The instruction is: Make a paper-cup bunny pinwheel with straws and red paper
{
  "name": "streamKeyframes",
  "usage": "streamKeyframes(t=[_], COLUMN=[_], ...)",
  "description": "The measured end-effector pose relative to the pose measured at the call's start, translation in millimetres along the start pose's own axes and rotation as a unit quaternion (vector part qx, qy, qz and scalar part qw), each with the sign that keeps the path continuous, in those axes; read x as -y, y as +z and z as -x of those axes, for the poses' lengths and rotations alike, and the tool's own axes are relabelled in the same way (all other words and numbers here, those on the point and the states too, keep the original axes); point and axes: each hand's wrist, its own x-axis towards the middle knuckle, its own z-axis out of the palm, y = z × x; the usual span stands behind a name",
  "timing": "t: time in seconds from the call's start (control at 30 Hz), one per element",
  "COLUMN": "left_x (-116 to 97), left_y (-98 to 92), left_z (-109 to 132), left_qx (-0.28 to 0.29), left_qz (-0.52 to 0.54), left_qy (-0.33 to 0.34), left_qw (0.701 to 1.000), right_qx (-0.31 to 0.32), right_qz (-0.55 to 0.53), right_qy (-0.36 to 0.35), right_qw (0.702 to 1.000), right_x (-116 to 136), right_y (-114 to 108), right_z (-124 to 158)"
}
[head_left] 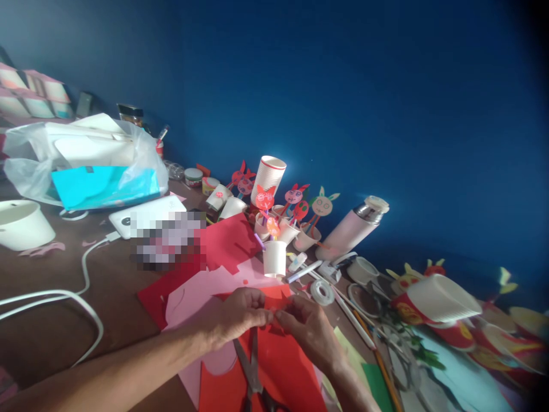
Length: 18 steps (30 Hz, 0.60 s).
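My left hand point(240, 313) and my right hand point(305, 325) meet over the sheets, thumbs and fingertips pinched close together. Whatever sits between the fingertips is too small to make out against the red behind it. Under them lies orange-red paper point(287, 363), with dark-handled scissors point(254, 375) resting on it, blades pointing toward my left hand. Pink paper point(193, 300) with a rounded cut and darker red paper point(229, 243) spread out beneath and beyond. Just past my fingers stands a small white paper cup point(274, 260) with a purple straw and an orange-red paper face.
Behind it are several cups with paper animal faces point(322, 205), a stack of paper cups point(270, 174) and a pink thermos point(354, 229). Tape point(321, 292), pens and pencils lie right. A plastic bag point(148, 154), white power bank point(148, 214) and cable point(86, 269) are left.
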Motion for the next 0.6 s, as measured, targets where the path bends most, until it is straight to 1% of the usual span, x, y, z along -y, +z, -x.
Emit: streamKeyframes(t=[0.2, 0.43, 0.6], left_x=[1.1, -4.3, -2.8], left_y=[-0.1, 1.2, 0.3], left_z=[1.8, 2.8, 1.7], left_qx=[-0.003, -0.006, -0.006], left_qz=[-0.012, -0.008, -0.015], left_qy=[-0.001, -0.016, -0.014], left_qw=[1.0, 1.0, 1.0], right_qx=[0.002, -0.008, -0.001], right_qz=[-0.002, 0.005, -0.021], right_qy=[0.003, 0.0, -0.006], right_qw=[1.0, 1.0, 1.0], right_x=[-3.9, -5.3, -6.4], right_y=[1.1, 1.2, 1.7], right_z=[-0.1, 0.1, -0.6])
